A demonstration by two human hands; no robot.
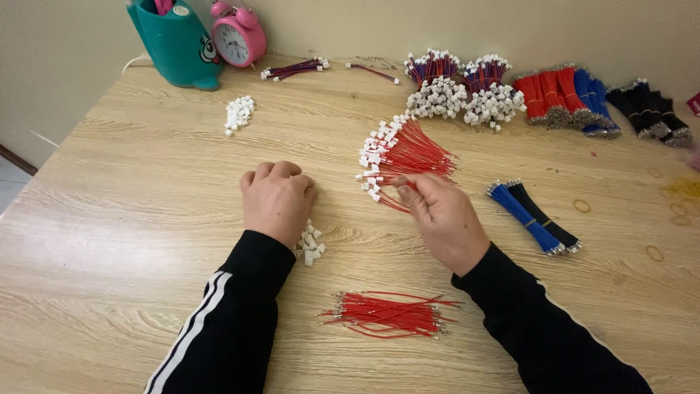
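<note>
Mid wire-to-connector assembly, by the look of it: right hand (441, 215) pinches one red lead at the fan of red wires with white plugs (397, 157); left hand (277, 198) is curled in a loose fist over loose white housings (311, 244). Next move likely needs a fine pinch on a housing. Bare red wires (390, 314) lie near; blue-black bundle (536, 217) sits right, nothing blocking.

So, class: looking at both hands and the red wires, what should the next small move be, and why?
Probably lay the wire pinched in the right hand onto the fan of plugged wires just above it. Those fingertips already touch the fan's lower edge. The left hand rests closed beside the loose plugs, and the bare wires lie near.
</note>
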